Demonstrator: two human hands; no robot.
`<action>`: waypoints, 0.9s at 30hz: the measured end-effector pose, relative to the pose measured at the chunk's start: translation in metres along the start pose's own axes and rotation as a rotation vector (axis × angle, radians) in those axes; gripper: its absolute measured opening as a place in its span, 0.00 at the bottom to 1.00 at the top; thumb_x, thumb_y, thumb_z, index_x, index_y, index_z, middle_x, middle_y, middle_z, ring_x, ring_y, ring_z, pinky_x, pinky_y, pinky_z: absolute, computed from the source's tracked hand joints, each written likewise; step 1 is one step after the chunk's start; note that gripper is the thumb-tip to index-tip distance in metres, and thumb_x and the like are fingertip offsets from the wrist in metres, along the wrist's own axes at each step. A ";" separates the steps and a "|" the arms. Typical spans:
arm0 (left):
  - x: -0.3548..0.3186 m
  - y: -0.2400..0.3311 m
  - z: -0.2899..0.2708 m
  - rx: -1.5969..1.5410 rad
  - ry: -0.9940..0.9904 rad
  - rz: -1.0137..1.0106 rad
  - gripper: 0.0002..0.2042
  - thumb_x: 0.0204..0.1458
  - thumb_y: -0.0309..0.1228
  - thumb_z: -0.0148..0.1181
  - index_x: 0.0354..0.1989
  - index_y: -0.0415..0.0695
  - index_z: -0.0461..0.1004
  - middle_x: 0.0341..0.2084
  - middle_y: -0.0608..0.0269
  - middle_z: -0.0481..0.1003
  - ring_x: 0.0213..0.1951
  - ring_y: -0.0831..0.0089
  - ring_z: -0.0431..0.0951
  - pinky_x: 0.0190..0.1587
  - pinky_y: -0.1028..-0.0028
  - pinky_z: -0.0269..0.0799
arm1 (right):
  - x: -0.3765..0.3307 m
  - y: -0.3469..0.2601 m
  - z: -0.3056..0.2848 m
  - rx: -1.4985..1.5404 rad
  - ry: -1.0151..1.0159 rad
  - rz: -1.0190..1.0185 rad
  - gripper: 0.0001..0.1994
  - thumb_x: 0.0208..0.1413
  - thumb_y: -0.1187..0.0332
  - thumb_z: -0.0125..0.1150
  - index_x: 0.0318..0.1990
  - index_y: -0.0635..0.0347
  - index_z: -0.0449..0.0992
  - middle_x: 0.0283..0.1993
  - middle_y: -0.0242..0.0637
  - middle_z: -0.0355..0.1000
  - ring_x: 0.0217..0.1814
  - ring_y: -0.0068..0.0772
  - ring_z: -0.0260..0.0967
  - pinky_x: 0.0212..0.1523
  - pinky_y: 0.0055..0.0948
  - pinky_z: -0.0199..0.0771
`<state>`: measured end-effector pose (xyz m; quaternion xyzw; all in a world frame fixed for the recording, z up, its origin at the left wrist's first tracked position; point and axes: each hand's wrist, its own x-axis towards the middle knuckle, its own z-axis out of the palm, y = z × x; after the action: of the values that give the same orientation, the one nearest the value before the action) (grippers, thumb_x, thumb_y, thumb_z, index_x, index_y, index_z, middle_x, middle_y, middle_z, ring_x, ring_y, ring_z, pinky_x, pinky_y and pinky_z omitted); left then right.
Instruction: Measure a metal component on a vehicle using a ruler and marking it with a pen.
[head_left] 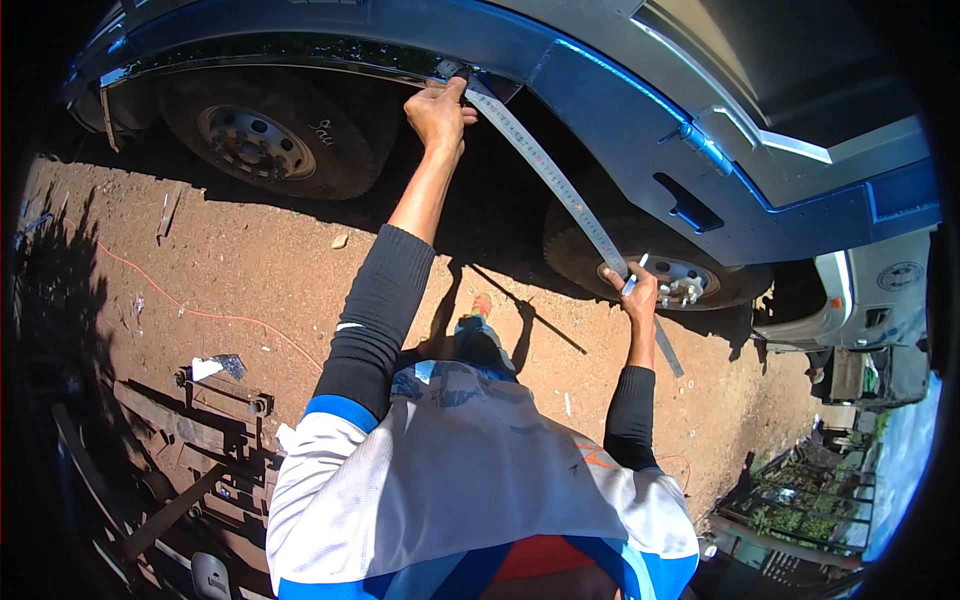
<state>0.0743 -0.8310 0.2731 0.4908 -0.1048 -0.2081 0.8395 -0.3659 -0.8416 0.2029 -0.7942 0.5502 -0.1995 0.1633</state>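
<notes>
A long steel ruler slants from the lower edge of a blue vehicle body down to the right. My left hand is raised to that edge, its fingers closed on the ruler's upper end; a small dark thing shows at the fingertips, too hidden to name. Farther down, my right hand grips the ruler between thumb and fingers. A slim white pen-like stick pokes out from the same hand. The ruler's free end reaches past my right hand, over the dirt ground.
Two large wheels stand under the body, one left and one right. An orange cord crosses the dirt ground. Metal frames lie at lower left. Another vehicle stands at far right.
</notes>
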 end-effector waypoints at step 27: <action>-0.003 0.006 -0.001 0.050 -0.009 -0.018 0.13 0.55 0.26 0.66 0.25 0.28 0.74 0.21 0.54 0.76 0.15 0.70 0.77 0.14 0.78 0.73 | 0.001 -0.002 -0.001 -0.010 0.003 0.007 0.24 0.46 0.51 0.76 0.38 0.65 0.83 0.27 0.47 0.78 0.28 0.41 0.76 0.34 0.37 0.74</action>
<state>0.0735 -0.8261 0.2780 0.5118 -0.1094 -0.2149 0.8246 -0.3643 -0.8413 0.2051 -0.7929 0.5541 -0.1974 0.1591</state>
